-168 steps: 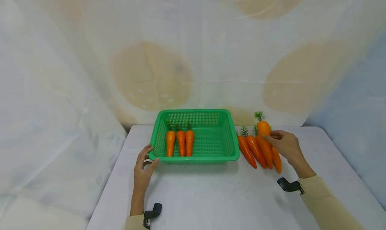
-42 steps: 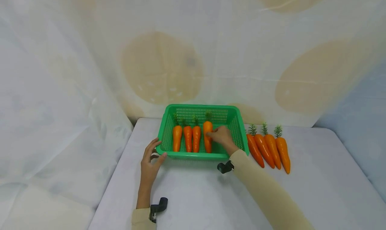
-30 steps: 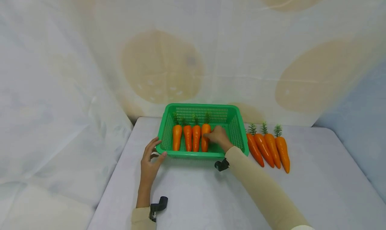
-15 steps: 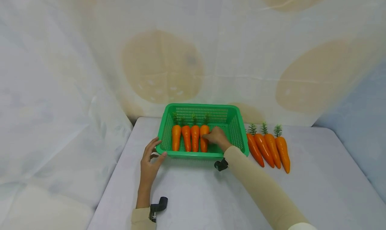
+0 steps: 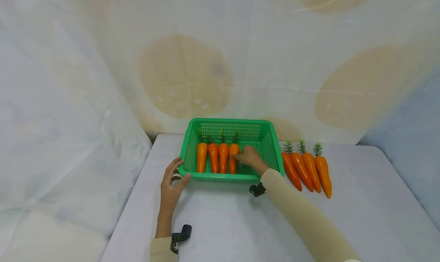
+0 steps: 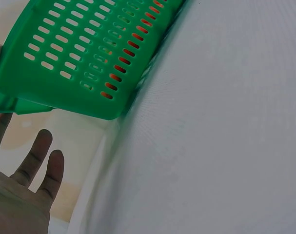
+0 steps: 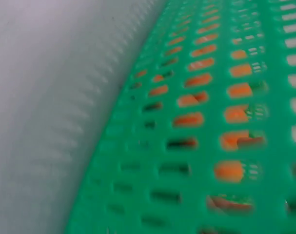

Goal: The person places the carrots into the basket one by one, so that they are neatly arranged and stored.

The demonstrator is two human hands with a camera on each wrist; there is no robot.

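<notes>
A green plastic basket (image 5: 230,177) stands on the table with several orange carrots (image 5: 202,155) lying side by side in its left half, leafy tops towards the back. My left hand (image 5: 171,187) holds the basket's front left corner between thumb and fingers; the left wrist view shows two other fingers (image 6: 52,170) spread clear of it. Inside the basket, my right hand (image 5: 252,157) pinches the rightmost carrot (image 5: 234,149) of the row, though the far side of this grip is hidden. The right wrist view is blurred and mostly filled by the slotted basket wall (image 7: 206,136).
Several more carrots (image 5: 309,169) lie in a slanting row just right of the basket, one partly hidden by its rim. The basket stands near the back edge of the white table (image 5: 220,223), before a hanging sheet (image 5: 261,63).
A carrot has gone from the pile on the right into the basket, carried by my right hand, then shifted left beside the others. Lately the right wrist has drawn slightly right. The left hand stays.
</notes>
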